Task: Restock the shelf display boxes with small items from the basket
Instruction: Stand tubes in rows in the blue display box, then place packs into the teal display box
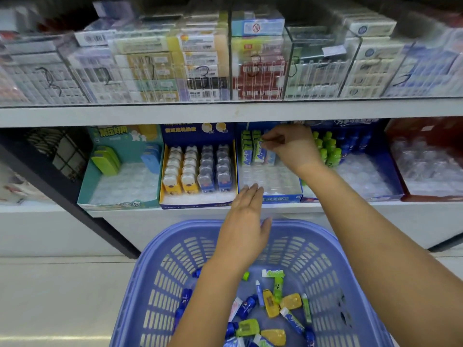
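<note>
On the lower shelf (125, 213), at the far left, a teal display box (86, 186) holds a few green and blue pieces at its back, with bare clear tray in front of them. Just beside it, a yellow-edged box (198, 206) is packed with rows of bear-shaped pieces, white-and-yellow on the left and grey-and-blue on the right.

Below stands a lilac basket (160, 236), with small items (290, 300) lying loose on its bottom: tubes, yellow and green cases. The left hand (246, 226) reaches out over the basket's far rim, its grip slack, fingers straight and together and holding nothing, fingertips at the front edge of the blue display box (280, 198). That box has tubes only along its back.

The right hand (288, 146) is deep inside it, its grip pinched on the green top of a tube (259, 152) standing upright in the back row. Further right, green bottles (329, 151) stand in another blue box, and a red box (398, 156) ends the row.
</note>
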Demonstrator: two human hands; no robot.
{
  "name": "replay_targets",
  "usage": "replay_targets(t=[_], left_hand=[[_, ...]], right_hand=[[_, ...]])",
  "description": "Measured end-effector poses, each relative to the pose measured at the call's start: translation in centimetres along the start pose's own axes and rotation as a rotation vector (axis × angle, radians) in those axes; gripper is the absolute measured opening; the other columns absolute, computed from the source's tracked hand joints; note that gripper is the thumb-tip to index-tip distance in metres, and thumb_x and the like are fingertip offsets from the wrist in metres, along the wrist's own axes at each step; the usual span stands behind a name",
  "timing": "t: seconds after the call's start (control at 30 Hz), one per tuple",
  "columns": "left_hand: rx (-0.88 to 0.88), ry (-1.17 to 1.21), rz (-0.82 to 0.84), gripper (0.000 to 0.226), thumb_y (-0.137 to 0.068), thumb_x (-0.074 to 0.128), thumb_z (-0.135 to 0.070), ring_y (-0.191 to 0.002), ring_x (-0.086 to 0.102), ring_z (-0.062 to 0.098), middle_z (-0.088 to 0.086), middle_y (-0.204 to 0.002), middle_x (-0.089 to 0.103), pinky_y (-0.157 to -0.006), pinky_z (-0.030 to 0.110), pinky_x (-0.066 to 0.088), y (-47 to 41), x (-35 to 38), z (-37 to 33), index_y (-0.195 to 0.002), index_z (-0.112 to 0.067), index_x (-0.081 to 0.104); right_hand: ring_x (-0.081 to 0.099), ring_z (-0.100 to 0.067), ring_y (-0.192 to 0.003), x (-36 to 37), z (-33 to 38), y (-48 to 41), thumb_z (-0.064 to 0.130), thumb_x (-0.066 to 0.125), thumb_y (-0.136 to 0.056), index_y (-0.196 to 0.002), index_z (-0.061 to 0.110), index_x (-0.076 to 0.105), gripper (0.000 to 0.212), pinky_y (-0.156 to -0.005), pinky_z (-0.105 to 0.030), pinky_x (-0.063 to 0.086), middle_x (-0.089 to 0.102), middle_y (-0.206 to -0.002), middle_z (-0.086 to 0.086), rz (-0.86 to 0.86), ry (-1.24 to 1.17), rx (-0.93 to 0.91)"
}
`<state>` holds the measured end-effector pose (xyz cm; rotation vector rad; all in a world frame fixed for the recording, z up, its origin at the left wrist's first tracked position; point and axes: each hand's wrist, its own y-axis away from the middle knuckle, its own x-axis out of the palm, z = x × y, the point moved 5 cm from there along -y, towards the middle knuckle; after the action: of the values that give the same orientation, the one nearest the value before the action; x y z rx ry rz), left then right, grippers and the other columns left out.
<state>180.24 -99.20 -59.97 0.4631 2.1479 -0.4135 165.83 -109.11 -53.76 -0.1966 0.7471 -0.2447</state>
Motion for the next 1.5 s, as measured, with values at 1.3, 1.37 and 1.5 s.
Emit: replay_targets(t=[1.3, 1.37, 1.5], left_hand=[[-0.304, -0.106, 0.911, 0.037, -0.094, 0.046, -0.019, -0.112, 0.052, 0.035, 0.018, -0.127, 0.051, -0.090, 0.041, 0.044, 12.7, 16.4, 11.1, -0.128, -0.007, 0.049], [-0.332, -0.097, 0.917, 0.039, -0.093, 0.047, -0.022, -0.113, 0.051, 0.036, 0.019, -0.127, 0.051, -0.092, 0.041, 0.044, 12.9, 16.6, 11.8, -0.130, -0.008, 0.049], [-0.312, -0.053, 0.809, 0.029, -0.091, 0.051, -0.014, -0.109, 0.054, 0.037, 0.023, -0.118, 0.057, -0.085, 0.039, 0.043, 12.2, 17.1, 12.1, -0.115, -0.001, 0.060]], right_hand=[[0.054, -0.033, -0.117, 13.0, -15.9, 25.1, 0.002, 0.044, -0.091, -0.123, -0.008, 0.052, 0.035, -0.092, -0.035, 0.045, 0.051, -0.128, -0.027, 1.078, 0.754, 0.409], [0.053, -0.034, -0.116, 13.8, -16.9, 25.5, 0.003, 0.036, -0.093, -0.125, -0.005, 0.047, 0.034, -0.092, -0.038, 0.044, 0.049, -0.127, -0.026, 1.032, 0.767, 0.362], [0.054, -0.036, -0.115, 14.9, -18.1, 25.7, 0.009, 0.039, -0.093, -0.125, 0.003, 0.043, 0.033, -0.092, -0.042, 0.044, 0.050, -0.126, -0.020, 1.019, 0.794, 0.322]])
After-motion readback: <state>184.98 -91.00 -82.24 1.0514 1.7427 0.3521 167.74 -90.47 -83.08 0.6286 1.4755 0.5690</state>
